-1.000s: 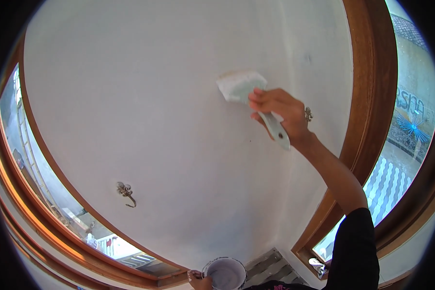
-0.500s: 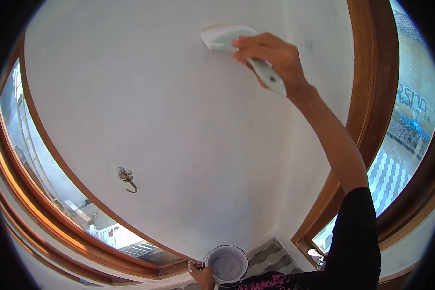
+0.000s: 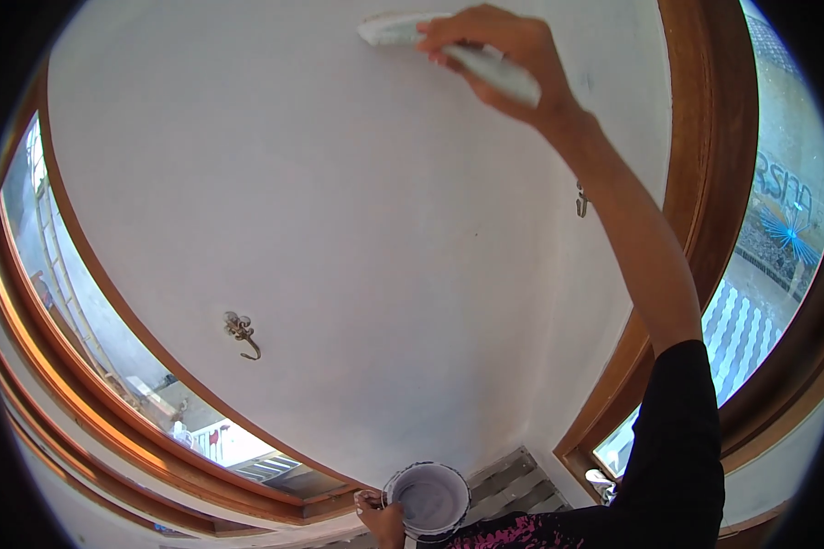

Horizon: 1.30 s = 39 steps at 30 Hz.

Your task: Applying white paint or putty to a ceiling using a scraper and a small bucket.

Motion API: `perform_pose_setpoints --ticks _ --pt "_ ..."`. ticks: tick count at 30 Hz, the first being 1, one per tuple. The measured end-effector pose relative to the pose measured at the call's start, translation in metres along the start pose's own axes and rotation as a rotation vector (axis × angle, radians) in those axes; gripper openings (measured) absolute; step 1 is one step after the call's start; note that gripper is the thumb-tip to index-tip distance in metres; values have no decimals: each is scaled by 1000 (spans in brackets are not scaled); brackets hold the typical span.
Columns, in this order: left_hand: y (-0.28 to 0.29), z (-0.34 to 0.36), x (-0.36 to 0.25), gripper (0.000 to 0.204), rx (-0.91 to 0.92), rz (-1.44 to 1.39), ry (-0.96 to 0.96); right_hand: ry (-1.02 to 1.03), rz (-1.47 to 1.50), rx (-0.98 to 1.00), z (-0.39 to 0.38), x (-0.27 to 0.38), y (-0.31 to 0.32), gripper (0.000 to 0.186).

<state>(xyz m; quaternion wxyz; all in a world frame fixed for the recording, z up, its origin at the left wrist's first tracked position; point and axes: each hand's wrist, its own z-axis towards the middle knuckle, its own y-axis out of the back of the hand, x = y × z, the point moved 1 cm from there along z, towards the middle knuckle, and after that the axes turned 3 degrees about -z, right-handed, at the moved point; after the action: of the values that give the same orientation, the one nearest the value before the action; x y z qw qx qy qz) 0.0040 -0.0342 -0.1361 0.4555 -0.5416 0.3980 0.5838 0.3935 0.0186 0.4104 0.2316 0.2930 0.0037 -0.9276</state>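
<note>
High on the pale wall (image 3: 320, 201), my right hand (image 3: 508, 59) grips a wide paintbrush (image 3: 494, 75) by its light handle. White bristles reach leftward and lie against the wall surface or very close to it. Low in the view, my left hand (image 3: 383, 522) holds a small round bucket (image 3: 430, 501) by its rim, fingers outside and thumb at the edge. Greyish-white paint coats the bucket's inside. Paint smears mark the fingers of my left hand.
An ornate metal hook (image 3: 241, 334) sticks out of the wall at lower left, and another hook (image 3: 581, 199) shows beside my right forearm. Brown wooden window frames (image 3: 716, 137) border the wall on both sides. Below lies a grey patterned floor (image 3: 513, 485).
My right hand and the paintbrush have moved up and slightly left along the wall. The hook beside my right forearm has come into sight. My left hand and the bucket stay put.
</note>
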Motion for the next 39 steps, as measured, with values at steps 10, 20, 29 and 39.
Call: perform_pose_setpoints --ticks 10,20,29,39 --pt "13 -4 -16 48 -28 84 120 -250 103 72 -139 101 -20 17" --pt "1 -10 -39 47 -16 14 114 2 -43 -67 -49 58 8 18" --pt "-2 -8 -39 50 -65 -13 27 16 -22 -219 -66 19 -45 15" --pt "8 -19 -42 48 4 137 99 -294 201 177 -222 165 -21 14"
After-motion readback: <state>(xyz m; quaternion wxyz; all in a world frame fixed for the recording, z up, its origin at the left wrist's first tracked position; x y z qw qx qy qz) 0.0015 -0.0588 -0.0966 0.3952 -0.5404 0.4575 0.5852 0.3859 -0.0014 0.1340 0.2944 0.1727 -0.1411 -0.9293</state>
